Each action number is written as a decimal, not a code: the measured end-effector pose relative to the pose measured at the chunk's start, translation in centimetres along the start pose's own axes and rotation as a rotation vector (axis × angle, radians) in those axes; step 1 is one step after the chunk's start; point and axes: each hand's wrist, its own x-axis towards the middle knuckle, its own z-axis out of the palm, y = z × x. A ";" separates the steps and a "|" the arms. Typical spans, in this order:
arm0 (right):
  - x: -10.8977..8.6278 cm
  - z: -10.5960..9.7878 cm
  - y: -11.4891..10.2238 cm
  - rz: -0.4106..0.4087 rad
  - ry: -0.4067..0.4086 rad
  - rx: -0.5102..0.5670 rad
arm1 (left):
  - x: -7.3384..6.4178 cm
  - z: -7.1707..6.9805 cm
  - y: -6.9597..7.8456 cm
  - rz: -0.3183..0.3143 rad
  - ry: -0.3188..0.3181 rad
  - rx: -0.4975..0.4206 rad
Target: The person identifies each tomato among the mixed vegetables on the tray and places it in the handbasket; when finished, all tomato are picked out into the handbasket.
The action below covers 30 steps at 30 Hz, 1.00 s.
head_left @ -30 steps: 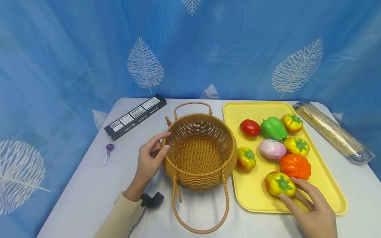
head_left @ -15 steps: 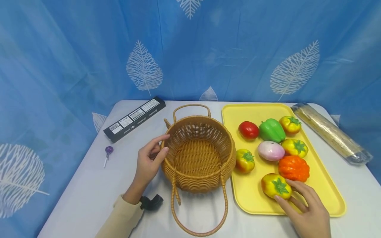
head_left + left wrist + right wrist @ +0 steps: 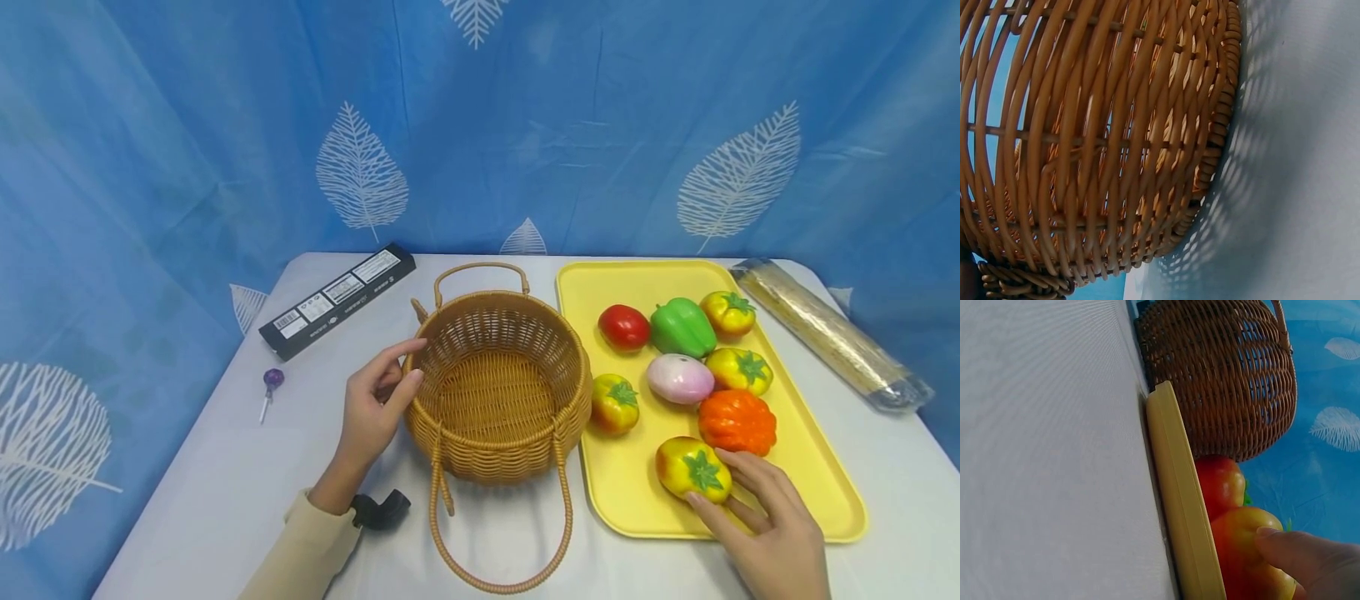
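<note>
A round brown wicker basket (image 3: pixel 487 462) stands in the middle of the table, its front handle folded down. My left hand (image 3: pixel 372 404) holds its left rim, thumb and index finger over the edge; the left wrist view shows only the woven side (image 3: pixel 1104 137), with this hand out of sight. On the yellow tray (image 3: pixel 622 508), my right hand (image 3: pixel 772 517) grips a yellow-red toy tomato (image 3: pixel 686 467) with a green leafy top, thumb in front and fingers behind. The right wrist view shows my thumb pressing this tomato (image 3: pixel 1244 550) just above the tray's edge.
Also on the tray are a red toy fruit (image 3: pixel 624 327), a green pepper (image 3: pixel 682 327), a pink-white vegetable (image 3: pixel 680 379), an orange pumpkin (image 3: pixel 737 422) and similar tomatoes. A wrapped roll (image 3: pixel 832 337) lies right; a black box (image 3: pixel 337 300) and a lollipop (image 3: pixel 273 379) lie left.
My right hand and the toy tomato have shifted slightly left, away from the pumpkin. The left hand keeps its place on the basket rim. The head view has tilted a little.
</note>
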 end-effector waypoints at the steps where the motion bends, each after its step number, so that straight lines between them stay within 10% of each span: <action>1: 0.0 0.0 0.0 -0.001 -0.003 0.001 | 0.0 0.0 0.0 0.001 0.000 0.002; 14: 0.1 -0.2 -0.2 -0.027 -0.032 0.013 | 0.0 0.0 0.0 0.004 0.002 0.005; 30: 1.2 -1.1 -1.5 -0.258 -0.036 0.024 | 0.0 0.0 0.1 -0.001 0.011 0.023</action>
